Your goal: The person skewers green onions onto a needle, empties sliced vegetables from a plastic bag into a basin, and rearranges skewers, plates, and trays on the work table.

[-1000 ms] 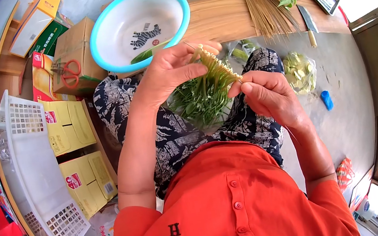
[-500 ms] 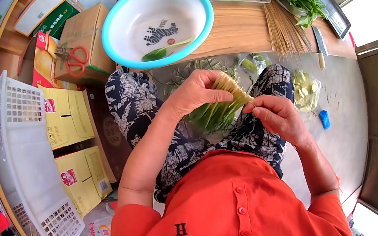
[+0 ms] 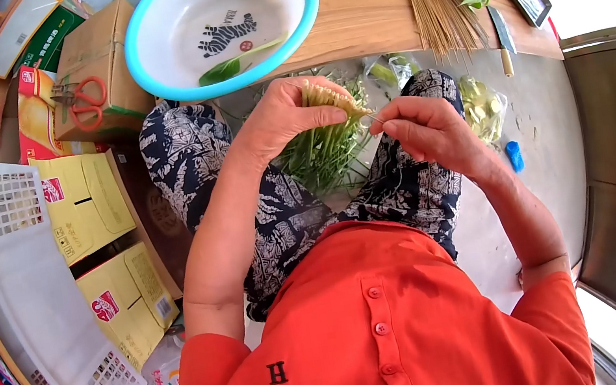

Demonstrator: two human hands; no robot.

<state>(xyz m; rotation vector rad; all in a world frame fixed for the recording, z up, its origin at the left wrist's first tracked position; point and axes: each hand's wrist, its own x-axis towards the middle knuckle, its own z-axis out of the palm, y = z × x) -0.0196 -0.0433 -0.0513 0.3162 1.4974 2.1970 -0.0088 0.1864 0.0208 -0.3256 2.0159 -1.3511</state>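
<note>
Near 12 o'clock, greens (image 3: 327, 99) stand in a packed row, stem ends up; left hand (image 3: 283, 119) pinches them between thumb and fingers; right hand (image 3: 424, 129), at their 4 o'clock end, pinches a thin stick (image 3: 374, 118), thumb against fingers; basin (image 3: 175, 21) at 11 o'clock; knife (image 3: 505, 39) at 2.

Upper body wears a red short-sleeved shirt (image 3: 318, 314), black letter H (image 3: 276, 373) on its left side, round red buttons (image 3: 382, 329) down the placket. Dark trousers (image 3: 419, 190) carry an irregular white print.
</note>
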